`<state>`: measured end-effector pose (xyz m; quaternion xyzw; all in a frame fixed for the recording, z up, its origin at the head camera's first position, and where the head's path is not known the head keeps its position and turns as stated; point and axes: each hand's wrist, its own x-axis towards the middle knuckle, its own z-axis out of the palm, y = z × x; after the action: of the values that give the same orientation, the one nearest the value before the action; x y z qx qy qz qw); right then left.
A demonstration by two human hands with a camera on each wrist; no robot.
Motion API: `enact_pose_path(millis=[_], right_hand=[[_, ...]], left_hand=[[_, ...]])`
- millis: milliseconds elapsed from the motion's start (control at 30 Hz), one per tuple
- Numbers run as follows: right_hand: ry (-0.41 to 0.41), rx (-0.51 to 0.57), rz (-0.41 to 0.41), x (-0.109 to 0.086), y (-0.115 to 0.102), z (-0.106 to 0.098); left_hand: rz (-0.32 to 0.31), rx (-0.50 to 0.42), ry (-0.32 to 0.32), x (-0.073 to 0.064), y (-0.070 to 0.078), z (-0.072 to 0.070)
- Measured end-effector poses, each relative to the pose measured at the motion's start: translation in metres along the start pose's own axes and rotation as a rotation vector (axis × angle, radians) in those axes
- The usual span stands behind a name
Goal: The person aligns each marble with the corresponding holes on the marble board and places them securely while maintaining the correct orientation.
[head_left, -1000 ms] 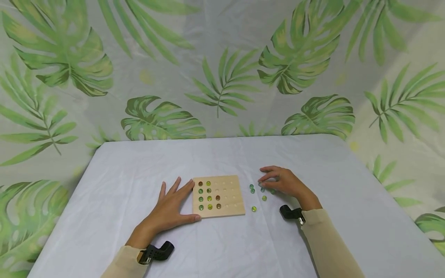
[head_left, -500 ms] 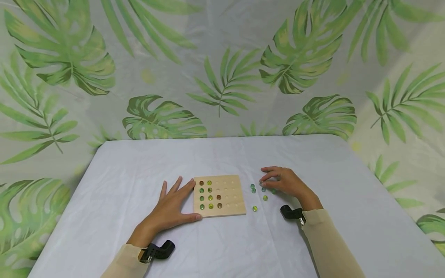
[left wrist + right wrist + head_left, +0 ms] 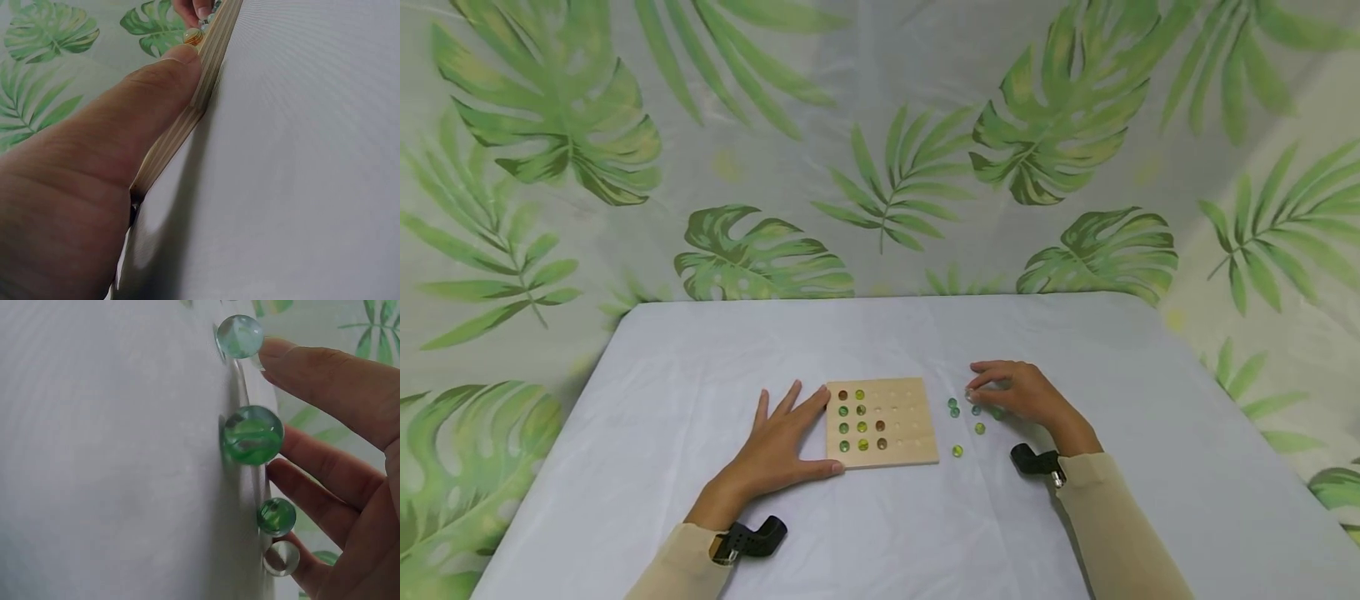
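My left hand (image 3: 775, 450) lies spread at the left side of a wooden marble board (image 3: 917, 421). Its thumb (image 3: 169, 75) touches the near corner, and a forefinger reaches the far one. Green, yellow-green and brown marbles sit in the left columns of hollows, one brown marble (image 3: 881, 426) in the third. Right of the board, my right hand (image 3: 1026, 396) is low over the loose marbles, pinching a clear marble (image 3: 970, 395) between thumb and forefinger. From the right wrist, a pale blue marble (image 3: 240, 336) and a green marble (image 3: 253, 434) show close to the fingers.
Two teal marbles (image 3: 953, 407) lie between board and right hand. Yellow-green marbles (image 3: 957, 451) rest nearer me. A white cloth covers the table (image 3: 737, 333), and a leaf-print curtain (image 3: 880, 167) hangs behind it. Each wrist wears a black camera (image 3: 1033, 460).
The head view has shifted slightly, so everything appears a little further right. Both hands keep nearly the same pose, and the marbles in the board are unchanged.
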<state>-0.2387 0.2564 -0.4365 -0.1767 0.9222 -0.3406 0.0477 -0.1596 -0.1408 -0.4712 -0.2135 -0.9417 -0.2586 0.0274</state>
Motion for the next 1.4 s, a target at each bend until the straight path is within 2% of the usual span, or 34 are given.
enact_pose_path(millis=[200, 500, 867, 1400], right_hand=[[0.033, -0.014, -0.054, 0.005, -0.004, 0.001], [0.016, 0.023, -0.172, 0.021, -0.025, 0.006], [-0.036, 0.091, -0.213, 0.037, -0.046, 0.021], [-0.12, 0.14, -0.176, 0.052, -0.079, 0.051]], left_hand=[[0.011, 0.004, 0.007, 0.001, 0.001, 0.001], [0.001, 0.011, 0.01, 0.0, 0.001, 0.0], [-0.003, 0.019, 0.003, 0.001, 0.001, 0.0], [-0.013, -0.003, -0.01, 0.001, 0.002, -0.002]])
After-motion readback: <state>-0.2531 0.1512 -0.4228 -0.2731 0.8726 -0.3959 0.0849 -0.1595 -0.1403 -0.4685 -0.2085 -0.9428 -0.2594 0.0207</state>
